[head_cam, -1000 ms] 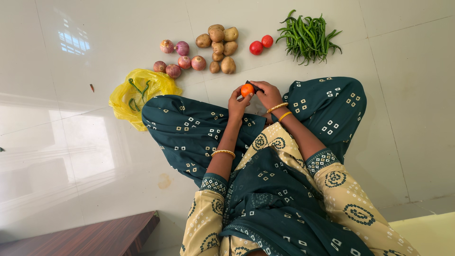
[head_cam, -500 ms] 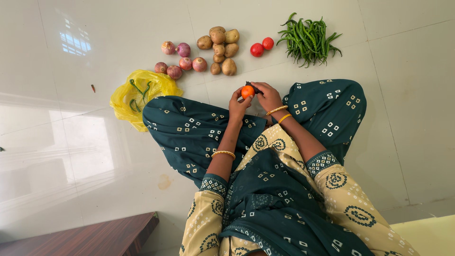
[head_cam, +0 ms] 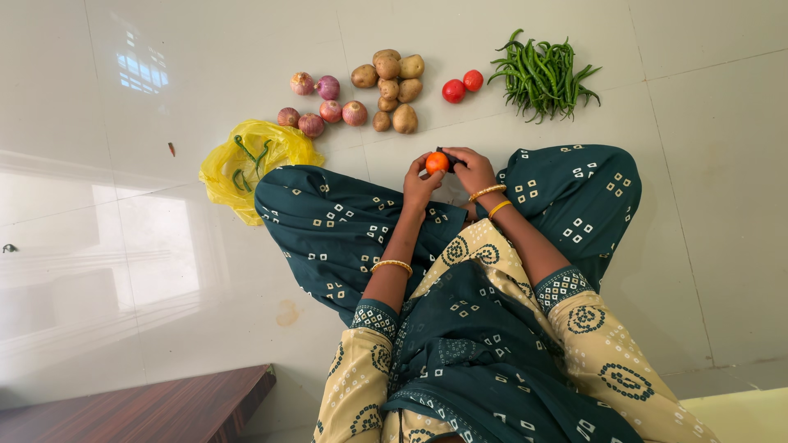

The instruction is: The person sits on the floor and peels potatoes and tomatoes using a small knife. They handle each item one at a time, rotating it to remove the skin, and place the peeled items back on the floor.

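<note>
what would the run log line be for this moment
left hand: holds tomato | right hand: dark tool on tomato, kind unclear | floor: onions, potatoes, chillies

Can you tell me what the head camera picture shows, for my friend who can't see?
A person's left hand and right hand hold an orange tomato; onions, potatoes, red tomatoes and green chillies lie beyond.

- Cream tunic with dark green circular motifs; short sleeves end in dark green cuffs with pale square prints.
- Dark green trousers and scarf dotted with small cream squares.
- Left hand: one gold bangle.
- Right hand: two gold bangles.
</note>
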